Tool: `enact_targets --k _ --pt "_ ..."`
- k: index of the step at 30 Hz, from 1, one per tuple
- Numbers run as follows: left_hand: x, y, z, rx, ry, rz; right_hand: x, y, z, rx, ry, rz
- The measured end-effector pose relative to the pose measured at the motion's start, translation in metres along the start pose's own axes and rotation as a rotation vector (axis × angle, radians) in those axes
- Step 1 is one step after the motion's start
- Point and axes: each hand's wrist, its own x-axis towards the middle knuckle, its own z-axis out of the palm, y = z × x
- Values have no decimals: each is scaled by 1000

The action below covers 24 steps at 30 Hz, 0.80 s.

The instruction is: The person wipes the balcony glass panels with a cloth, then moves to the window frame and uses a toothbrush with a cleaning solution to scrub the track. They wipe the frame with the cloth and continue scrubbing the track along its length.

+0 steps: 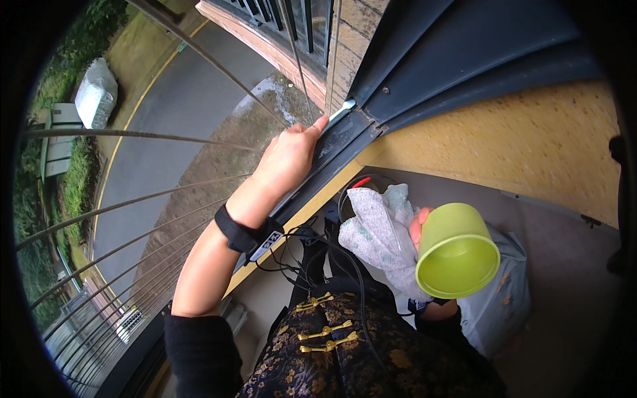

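Note:
My left hand (pixel 290 154) reaches up to a dark metal window track (pixel 345 142) and presses a small pale tool (pixel 340 111) against it with the fingertips. A black wristband with a small device (pixel 249 235) sits on that wrist. My right hand (pixel 419 229) is lower, near my chest, and grips a lime-green plastic cup (pixel 456 251) tipped with its opening toward me. The same hand also holds a white patterned cloth (pixel 379 237) bunched beside the cup.
Thin metal railing bars (pixel 133 199) curve across the left, with a road and grass far below. A yellow wall (pixel 517 142) and dark frame slats (pixel 464 53) fill the upper right. A pale plastic bag (pixel 504 298) hangs at my right side. Black cables (pixel 298 255) dangle by my chest.

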Motion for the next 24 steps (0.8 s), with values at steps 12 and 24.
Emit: enact_targets --k 12,24 --pt "-30 12 -43 129 -196 -184 2 2 5 76 0 22" --pt "-51 4 -2 164 -193 -9 -1 0 5 -38 32 -28"
